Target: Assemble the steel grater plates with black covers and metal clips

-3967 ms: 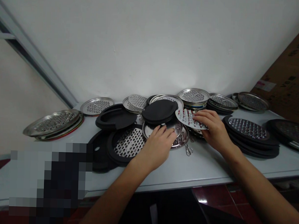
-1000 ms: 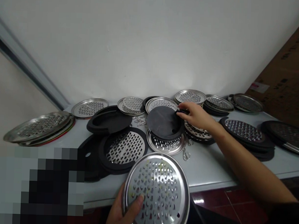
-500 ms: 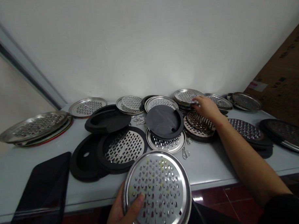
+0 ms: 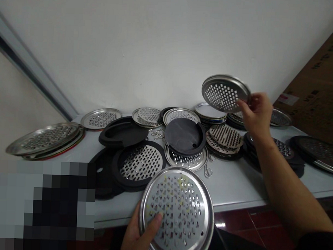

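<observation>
My left hand (image 4: 141, 230) grips a round metal grater (image 4: 177, 213) by its left edge, thumb on the toothed face, close to me at the bottom centre. Yellow specks dot its upper part. At upper right, my right hand (image 4: 258, 115) pinches the edge of another round grater (image 4: 223, 93), raised and tilted with its perforated face toward me. Its rim looks doubled, and I cannot tell if more than one plate is held. Below it stands a pile of round plates (image 4: 210, 111) with a plain pale top.
More round graters (image 4: 46, 137) lie on the white table (image 4: 229, 189) on both sides. Black rings and trays, among them a grey-black dish (image 4: 184, 136), fill the middle. Small wire clips (image 4: 208, 172) lie nearby. A cardboard box (image 4: 318, 86) stands right. Bottom left is pixelated.
My right hand has lifted a grater off the back pile, up and to the right, baring a plain pale surface there. My left hand keeps its grater nearly still.
</observation>
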Demonstrator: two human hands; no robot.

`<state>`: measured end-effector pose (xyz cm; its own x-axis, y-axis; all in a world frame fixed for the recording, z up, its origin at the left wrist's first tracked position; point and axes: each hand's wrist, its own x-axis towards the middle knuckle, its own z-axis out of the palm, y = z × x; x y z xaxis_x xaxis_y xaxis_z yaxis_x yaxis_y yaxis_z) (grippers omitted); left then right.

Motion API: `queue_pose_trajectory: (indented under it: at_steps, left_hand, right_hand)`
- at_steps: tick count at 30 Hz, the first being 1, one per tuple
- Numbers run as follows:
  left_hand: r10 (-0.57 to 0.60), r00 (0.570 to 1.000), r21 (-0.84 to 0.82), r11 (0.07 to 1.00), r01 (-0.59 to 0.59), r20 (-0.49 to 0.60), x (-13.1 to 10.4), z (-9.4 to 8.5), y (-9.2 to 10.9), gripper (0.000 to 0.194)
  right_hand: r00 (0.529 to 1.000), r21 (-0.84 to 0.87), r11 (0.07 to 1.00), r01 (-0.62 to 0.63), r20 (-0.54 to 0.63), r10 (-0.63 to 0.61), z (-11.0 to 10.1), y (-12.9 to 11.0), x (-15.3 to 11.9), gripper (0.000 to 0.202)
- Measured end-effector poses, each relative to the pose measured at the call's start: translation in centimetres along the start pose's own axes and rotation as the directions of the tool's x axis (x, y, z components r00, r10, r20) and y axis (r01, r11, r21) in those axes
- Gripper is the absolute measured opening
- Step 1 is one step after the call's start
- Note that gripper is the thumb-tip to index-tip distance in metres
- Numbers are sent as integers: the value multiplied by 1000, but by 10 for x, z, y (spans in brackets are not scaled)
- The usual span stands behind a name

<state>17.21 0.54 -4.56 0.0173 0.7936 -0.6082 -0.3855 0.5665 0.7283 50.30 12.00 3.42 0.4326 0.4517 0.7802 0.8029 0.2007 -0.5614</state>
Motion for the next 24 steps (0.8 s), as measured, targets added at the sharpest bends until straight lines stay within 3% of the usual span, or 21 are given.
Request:
queue_pose_trajectory:
  at_steps: [2, 3, 4, 6, 8, 11, 13, 14, 16, 21, 24]
  left_hand:
    - [1, 1000, -13, 1000, -2, -11, -1, 1, 0, 78]
    - [0, 1000, -23, 1000, 0, -19, -1, 2, 0, 78]
    - [-3, 1000, -32, 999, 3, -26, -2, 3, 0, 77]
    - [-4, 999, -50, 999, 2, -32, -6, 7, 1, 73]
    - [7, 999, -66, 998, -9, -33, -10, 11, 3, 68]
    - [28, 999, -110, 993, -31, -30, -15, 16, 5, 61]
    - [23, 999, -153, 988, -29, -40, -17, 17, 5, 57]
    - [12, 999, -175, 984, -21, -49, -17, 17, 5, 55]
    - [-28, 997, -212, 977, 11, -75, -16, 17, 4, 52]
    - [-124, 987, -306, 948, 87, -104, -14, 20, 3, 42]
    - [-144, 983, -345, 934, 96, -117, -14, 25, 0, 46]
  right_hand:
    - [979, 348, 915, -203, 96, 180, -7, -13, 1, 20]
    - [941, 471, 818, -330, 234, 245, -10, -20, -1, 21]
    - [874, 532, 707, -466, 403, 272, -12, -28, -4, 22]
    - [658, 486, 517, -705, 721, 220, -12, -45, -14, 23]
    - [403, 327, 412, -850, 909, 109, -7, -60, -28, 23]
    - [75, 74, 376, -924, 997, -11, 9, -74, -53, 24]
    - [-63, -45, 393, -919, 998, -32, 20, -76, -66, 26]
    - [-99, -80, 399, -914, 995, -29, 24, -76, -70, 27]
    - [-120, -105, 408, -907, 993, -10, 29, -74, -76, 26]
    - [-97, -101, 458, -883, 995, 32, 30, -71, -80, 21]
    - [-72, -87, 400, -912, 996, 53, 30, -72, -84, 19]
